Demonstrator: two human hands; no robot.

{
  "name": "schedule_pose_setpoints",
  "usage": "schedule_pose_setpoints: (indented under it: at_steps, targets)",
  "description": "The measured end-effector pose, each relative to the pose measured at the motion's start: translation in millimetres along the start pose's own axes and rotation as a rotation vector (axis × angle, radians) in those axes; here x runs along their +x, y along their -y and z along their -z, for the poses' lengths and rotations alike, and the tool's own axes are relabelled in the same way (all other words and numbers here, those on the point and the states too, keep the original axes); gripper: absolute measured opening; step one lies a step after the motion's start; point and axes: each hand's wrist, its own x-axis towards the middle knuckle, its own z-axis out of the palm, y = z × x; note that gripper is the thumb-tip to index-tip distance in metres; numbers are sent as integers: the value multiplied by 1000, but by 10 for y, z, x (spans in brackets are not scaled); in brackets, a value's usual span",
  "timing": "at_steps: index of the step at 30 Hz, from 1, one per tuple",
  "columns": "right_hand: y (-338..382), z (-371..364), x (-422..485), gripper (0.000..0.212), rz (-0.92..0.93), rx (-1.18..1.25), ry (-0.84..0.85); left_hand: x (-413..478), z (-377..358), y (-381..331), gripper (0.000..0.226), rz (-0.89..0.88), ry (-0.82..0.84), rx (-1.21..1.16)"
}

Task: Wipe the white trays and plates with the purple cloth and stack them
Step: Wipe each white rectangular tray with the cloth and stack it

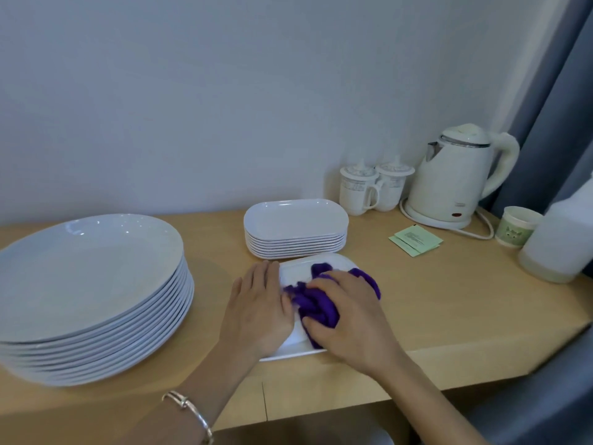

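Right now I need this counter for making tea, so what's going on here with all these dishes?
A person is wiping a white tray on the counter. The right hand grips the bunched purple cloth and presses it on the tray; the left hand lies flat on the tray's left edge. A stack of trays sits behind, and a stack of plates stands to the left.
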Motion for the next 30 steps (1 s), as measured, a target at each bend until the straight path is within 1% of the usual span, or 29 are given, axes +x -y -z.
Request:
schedule_pose_setpoints:
  at_steps: [1,2,4,7,9,11,12,14,15,17,19,22,24,25,27,30]
  targets:
    - [28,-40,-47,47,57,-19,24,-7,21,-7,58,5,27,-7]
    - [49,-39,-57,49,58,-7,70,-7,55,-6,59,23,83,-22]
    - [12,-32,-36,54,29,35,131,81,72,39,52,95,145,-110]
    - [-32,-51,-52,56,47,31,160,305,158,90,42,221,254,-266]
    - [-24,-74,-68,56,57,37,175,427,192,136,28,198,320,-332]
    - [-31,-72,-79,51,74,58,146,497,240,174,29,151,328,-347]
    - [-44,-61,-84,49,101,59,105,521,305,178,28,121,313,-363]
    - [-31,-32,-80,49,150,63,34,587,505,173,41,63,273,-375]
    - [-15,-18,-64,49,170,71,17,618,633,153,41,51,254,-381]
    - [7,-4,4,48,189,84,0,666,888,74,25,-20,175,-400]
    - [11,-9,87,48,148,84,40,668,1110,-23,14,-101,58,-394]
    - [-32,-22,155,45,25,50,207,698,1174,-45,4,-210,-163,-317]
    - [-56,-39,169,40,-6,1,276,752,1103,-15,6,-266,-302,-290]
    - [-56,-44,175,39,-20,-11,288,783,1044,-2,7,-278,-346,-286]
    - [-45,-57,180,39,-44,-25,296,829,880,10,11,-292,-388,-245]
    - [-44,-73,175,39,-46,-25,296,883,583,20,12,-281,-340,-228]
